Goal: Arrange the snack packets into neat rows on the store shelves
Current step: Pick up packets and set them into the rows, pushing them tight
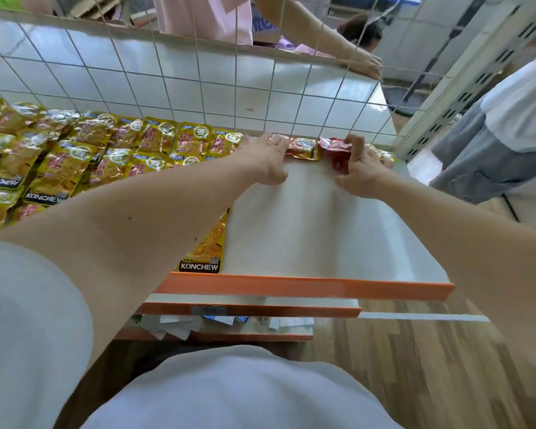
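Yellow snack packets (pixel 155 140) lie in overlapping rows over the left half of the white shelf (pixel 307 227). At the shelf's back, by the wire grid, my left hand (pixel 268 159) rests with its fingers on a red-and-gold packet (pixel 304 148). Just right of it, my right hand (pixel 361 171) pinches a red packet (pixel 334 150) between thumb and fingers. Another yellow packet (pixel 384 154) peeks out behind my right hand. One yellow packet (pixel 208 249) lies at the shelf's front edge, partly under my left forearm.
A white wire grid (pixel 198 88) backs the shelf. An orange strip (pixel 307 286) edges its front, with lower shelves (pixel 245 311) beneath. Another person's hand (pixel 364 65) rests on the far side of the grid. A person in grey trousers (pixel 492 144) stands at right.
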`<act>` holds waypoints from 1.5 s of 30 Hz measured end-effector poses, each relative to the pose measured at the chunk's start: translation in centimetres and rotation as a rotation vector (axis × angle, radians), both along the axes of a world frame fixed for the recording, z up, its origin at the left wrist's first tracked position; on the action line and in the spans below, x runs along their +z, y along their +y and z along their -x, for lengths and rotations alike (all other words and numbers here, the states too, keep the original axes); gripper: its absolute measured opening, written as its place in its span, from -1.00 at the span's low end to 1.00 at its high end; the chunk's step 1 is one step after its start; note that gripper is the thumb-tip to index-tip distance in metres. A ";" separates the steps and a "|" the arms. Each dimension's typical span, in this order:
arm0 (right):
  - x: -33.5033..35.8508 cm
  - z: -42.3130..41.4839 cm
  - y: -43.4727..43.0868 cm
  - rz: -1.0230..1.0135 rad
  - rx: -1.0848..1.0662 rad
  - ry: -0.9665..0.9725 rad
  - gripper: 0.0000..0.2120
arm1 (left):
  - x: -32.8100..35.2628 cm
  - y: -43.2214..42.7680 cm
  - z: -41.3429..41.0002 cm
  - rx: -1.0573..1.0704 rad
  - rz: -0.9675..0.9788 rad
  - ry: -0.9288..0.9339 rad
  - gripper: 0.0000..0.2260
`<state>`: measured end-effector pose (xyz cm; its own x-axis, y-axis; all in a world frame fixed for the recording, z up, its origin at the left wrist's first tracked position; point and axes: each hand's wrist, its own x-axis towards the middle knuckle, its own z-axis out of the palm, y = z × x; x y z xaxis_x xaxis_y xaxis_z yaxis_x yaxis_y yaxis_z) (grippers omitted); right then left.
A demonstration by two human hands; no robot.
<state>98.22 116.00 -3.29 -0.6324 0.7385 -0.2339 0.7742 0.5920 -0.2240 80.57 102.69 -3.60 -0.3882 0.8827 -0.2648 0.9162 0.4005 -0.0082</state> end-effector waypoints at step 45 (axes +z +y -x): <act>1.0 1.3 -16.9 0.886 -0.185 1.090 -0.83 | 4.4 -23.0 -2.5 0.789 -1.015 -1.130 -0.73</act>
<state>96.91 99.06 -2.29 -0.7060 0.6977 -0.1215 0.0246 -0.1472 -0.9888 83.04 79.70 0.79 -0.8077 0.5581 -0.1898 -0.1198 0.1599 0.9798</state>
